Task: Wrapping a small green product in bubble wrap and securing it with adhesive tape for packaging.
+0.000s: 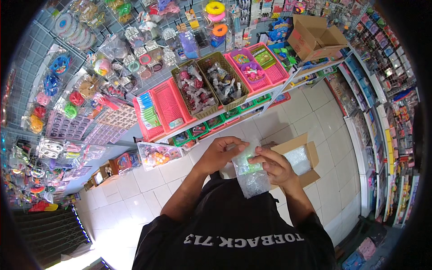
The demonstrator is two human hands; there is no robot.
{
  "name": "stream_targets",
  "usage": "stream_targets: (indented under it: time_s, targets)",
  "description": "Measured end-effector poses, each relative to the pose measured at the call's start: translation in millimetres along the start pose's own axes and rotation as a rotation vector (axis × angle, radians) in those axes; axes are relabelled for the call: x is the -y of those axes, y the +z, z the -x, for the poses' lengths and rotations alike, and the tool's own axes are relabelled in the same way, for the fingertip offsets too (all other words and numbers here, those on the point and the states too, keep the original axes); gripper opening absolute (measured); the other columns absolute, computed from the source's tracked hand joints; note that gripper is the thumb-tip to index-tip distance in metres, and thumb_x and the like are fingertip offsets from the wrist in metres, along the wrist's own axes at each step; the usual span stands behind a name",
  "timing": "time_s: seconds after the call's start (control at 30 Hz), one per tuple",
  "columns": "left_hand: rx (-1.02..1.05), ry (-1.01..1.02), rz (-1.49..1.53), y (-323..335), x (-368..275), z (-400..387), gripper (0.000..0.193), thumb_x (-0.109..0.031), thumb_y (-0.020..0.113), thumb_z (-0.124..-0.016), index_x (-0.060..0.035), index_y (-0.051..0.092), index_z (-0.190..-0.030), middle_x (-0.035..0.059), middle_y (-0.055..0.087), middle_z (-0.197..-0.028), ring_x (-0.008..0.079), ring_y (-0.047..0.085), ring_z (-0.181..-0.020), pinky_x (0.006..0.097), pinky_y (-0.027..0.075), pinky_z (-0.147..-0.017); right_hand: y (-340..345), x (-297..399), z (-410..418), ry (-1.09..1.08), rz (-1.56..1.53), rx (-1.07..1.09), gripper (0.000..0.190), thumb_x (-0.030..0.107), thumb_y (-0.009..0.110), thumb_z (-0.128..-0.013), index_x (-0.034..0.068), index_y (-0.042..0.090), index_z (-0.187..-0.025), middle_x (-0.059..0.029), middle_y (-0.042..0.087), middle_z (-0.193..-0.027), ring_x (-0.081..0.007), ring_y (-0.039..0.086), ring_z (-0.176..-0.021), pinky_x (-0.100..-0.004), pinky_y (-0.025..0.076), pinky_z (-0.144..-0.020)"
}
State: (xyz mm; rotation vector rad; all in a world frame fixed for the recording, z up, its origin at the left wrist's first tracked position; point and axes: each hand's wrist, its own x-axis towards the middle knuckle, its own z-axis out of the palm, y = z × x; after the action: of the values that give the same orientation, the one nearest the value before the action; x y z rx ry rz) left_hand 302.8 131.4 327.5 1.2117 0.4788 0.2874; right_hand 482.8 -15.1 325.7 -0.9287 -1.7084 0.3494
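Observation:
A sheet or pouch of clear bubble wrap [253, 184] hangs between my hands in front of my chest. Something pale green [248, 158] shows through it; what it is cannot be made out. My left hand [222, 152] pinches the upper left edge of the wrap between thumb and fingers. On the other side, my right hand [274, 163] holds the wrap's right edge, its fingers bent across the front. Below and to the right of my right hand, an open cardboard box [312, 155] stands low down, with more bubble wrap [298, 160] inside.
A shelf ahead carries pink baskets [167, 104] and olive baskets [209, 114] of small packaged goods. At its right end sits another open cardboard box [305, 44]. Packaged toys hang on a wire grid [91, 47]. Stocked shelves [368, 135] line the right side; tiled floor [148, 182] lies below.

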Motion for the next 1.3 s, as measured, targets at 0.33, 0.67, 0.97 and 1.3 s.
stream_targets:
  time_s: [0.33, 0.67, 0.97, 1.3]
  targets:
    - [-0.087, -0.047, -0.178, 6, -9, 3, 0.025, -0.011, 0.067, -0.089, -0.0004, 0.068, -0.112, 0.0087, 0.068, -0.108, 0.0123, 0.060, -0.100, 0.0285, 0.047, -0.090, 1, 14, -5, -0.005, -0.072, 0.073, 0.051, -0.010, 0.068, -0.077, 0.011, 0.048, -0.119, -0.0278, 0.049, -0.132, -0.0310, 0.070, -0.095, -0.0360, 0.057, -0.077]
    - [-0.031, -0.029, -0.212, 12, 3, 5, 0.026, -0.009, 0.065, -0.089, -0.0007, 0.067, -0.114, 0.0082, 0.068, -0.108, 0.0117, 0.060, -0.098, 0.0273, 0.047, -0.089, 2, 19, -26, 0.009, -0.085, 0.083, 0.057, -0.006, 0.075, -0.073, 0.013, 0.049, -0.121, -0.0232, 0.053, -0.131, -0.0274, 0.069, -0.096, -0.0319, 0.057, -0.077]
    - [0.023, 0.228, -0.320, 7, 4, 18, 0.027, -0.009, 0.066, -0.089, -0.0051, 0.067, -0.116, 0.0140, 0.064, -0.113, 0.0211, 0.057, -0.112, 0.0322, 0.043, -0.096, 29, 11, -6, 0.300, -0.327, -0.100, 0.088, -0.010, 0.075, -0.072, 0.016, 0.031, -0.143, -0.0270, 0.039, -0.141, -0.0218, 0.069, -0.092, -0.0285, 0.059, -0.071]
    - [0.143, 0.363, -0.602, 5, -14, 34, 0.065, -0.028, 0.084, -0.070, -0.0121, 0.061, -0.128, 0.0179, 0.047, -0.134, 0.0317, 0.051, -0.121, 0.0378, 0.041, -0.101, 42, 27, -10, 0.541, -0.283, -0.368, 0.102, -0.012, 0.077, -0.066, 0.010, 0.019, -0.147, -0.0237, 0.036, -0.143, -0.0162, 0.069, -0.082, -0.0242, 0.056, -0.068]
